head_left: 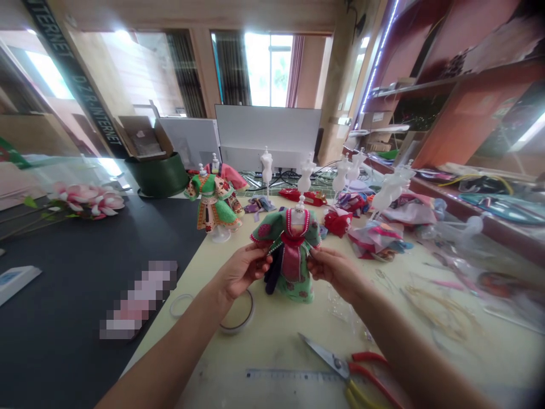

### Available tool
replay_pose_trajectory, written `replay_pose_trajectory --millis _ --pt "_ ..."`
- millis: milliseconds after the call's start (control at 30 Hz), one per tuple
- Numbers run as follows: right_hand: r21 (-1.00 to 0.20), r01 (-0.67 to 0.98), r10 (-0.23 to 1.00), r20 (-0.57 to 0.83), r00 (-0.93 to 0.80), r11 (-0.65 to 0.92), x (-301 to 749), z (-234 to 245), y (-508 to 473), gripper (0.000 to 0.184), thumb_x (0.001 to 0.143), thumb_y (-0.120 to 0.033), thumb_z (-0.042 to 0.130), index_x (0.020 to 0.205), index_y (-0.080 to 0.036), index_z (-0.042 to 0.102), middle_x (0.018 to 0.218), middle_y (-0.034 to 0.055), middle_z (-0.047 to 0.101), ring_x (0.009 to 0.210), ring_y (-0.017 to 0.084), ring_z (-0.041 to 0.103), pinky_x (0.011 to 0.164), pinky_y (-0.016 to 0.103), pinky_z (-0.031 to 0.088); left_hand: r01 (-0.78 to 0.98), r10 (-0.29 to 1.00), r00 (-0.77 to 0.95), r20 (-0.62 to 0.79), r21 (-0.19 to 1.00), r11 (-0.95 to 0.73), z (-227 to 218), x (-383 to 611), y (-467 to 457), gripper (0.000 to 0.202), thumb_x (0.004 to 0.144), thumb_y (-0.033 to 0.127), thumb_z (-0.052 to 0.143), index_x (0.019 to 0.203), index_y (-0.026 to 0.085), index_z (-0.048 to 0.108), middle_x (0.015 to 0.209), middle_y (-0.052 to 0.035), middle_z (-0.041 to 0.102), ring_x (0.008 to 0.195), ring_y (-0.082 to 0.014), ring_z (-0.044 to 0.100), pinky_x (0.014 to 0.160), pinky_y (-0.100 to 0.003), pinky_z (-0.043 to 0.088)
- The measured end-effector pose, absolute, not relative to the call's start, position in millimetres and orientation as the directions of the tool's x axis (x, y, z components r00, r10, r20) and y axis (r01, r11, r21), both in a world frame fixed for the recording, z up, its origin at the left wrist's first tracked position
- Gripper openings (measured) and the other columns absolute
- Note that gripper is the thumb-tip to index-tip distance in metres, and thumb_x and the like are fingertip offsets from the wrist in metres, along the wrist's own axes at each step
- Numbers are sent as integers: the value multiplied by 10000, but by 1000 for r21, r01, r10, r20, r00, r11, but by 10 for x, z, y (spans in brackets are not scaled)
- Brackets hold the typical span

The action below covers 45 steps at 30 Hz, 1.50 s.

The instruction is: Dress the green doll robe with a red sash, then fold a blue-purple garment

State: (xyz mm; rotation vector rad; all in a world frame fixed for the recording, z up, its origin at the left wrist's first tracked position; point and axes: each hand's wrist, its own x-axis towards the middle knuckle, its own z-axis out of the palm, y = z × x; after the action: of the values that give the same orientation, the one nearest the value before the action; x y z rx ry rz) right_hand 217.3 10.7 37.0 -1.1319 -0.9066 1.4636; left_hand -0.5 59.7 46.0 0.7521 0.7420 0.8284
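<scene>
Doll dress [293, 250] stands upright, neck up, between both hands' [242, 271] grip.

We log the small green-and-pink dressed plastic mannequin [290, 250] upright at mid pale yellow surface [272, 346]. Our left hand [240, 271] pinches its left side, and our right hand [336, 271] its right. A clear tape roll [247, 318] lies below the left wrist. Nearest us lies a clear plastic ruler [285, 375], with red-handled metal scissors [340, 363] at its right end. Behind-left stands a second dressed white mannequin [215, 204]. Further back is a row of bare white plastic mannequins [306, 173], and behind-right a heap of cloth scraps [374, 236].
</scene>
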Motion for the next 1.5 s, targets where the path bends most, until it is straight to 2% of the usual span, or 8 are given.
replay_pose_trajectory --millis 167,333,467,667,833,1067,1333,1500 --pt "-962 -188 980 -199 -12 -198 2153 313 90 227 665 -359 745 660 -156 645 623 15 637 531 98 529 510 231 424 -305 838 463 -290 835 457 411 -12 587 115 695 123 697 786 132 627 606 -16 617 465 -68 538 365 -128 323" --pt "-964 -166 975 -220 44 -210 2244 212 43 195 649 -325 747 661 -150 663 632 31 650 529 109 525 510 245 419 -277 858 410 -309 855 439 354 -151 580 265 674 124 726 929 133 657 685 -25 643 496 -75 565 379 -139 328" --pt "-955 -259 970 -188 154 -144 2327 149 69 229 705 -413 658 734 -186 673 745 44 677 597 140 577 590 288 470 -346 895 320 -310 841 415 334 -243 598 170 757 249 655 867 120 663 674 -22 630 509 -79 565 419 -161 379" --pt "-932 -357 985 -122 123 -71 2233 232 184 351 719 -552 602 705 -206 661 730 53 681 707 206 636 725 374 505 -438 940 252 -231 839 324 381 -126 587 329 763 428 657 794 101 680 730 -64 672 601 -115 599 538 -211 453" --pt "-904 -421 978 -12 208 78 2200 348 231 200 666 -419 709 704 -233 648 742 1 685 750 196 631 805 397 485 -537 982 146 -117 825 178 465 -53 599 186 655 277 769 755 161 663 741 10 681 688 -96 608 661 -207 461" --pt "-837 -454 923 144 357 307 2325 520 178 87 687 -296 724 707 -244 657 832 -31 686 847 156 622 869 334 471 -660 997 58 47 752 3 629 -100 614 157 691 229 738 817 179 659 841 25 698 829 -110 624 826 -251 480" --pt "-832 -443 921 187 343 334 2325 634 158 80 693 -273 728 748 -231 686 852 -14 699 860 158 638 855 316 505 -655 992 112 55 755 32 710 -26 620 145 744 229 701 867 170 649 861 13 706 833 -130 645 826 -294 501" --pt "-843 -448 919 125 374 296 2311 668 169 274 645 -223 770 910 -219 700 872 -14 712 773 117 653 742 216 540 -629 991 117 70 777 19 733 22 631 297 719 146 715 1007 161 644 972 -15 706 871 -133 652 803 -245 510"
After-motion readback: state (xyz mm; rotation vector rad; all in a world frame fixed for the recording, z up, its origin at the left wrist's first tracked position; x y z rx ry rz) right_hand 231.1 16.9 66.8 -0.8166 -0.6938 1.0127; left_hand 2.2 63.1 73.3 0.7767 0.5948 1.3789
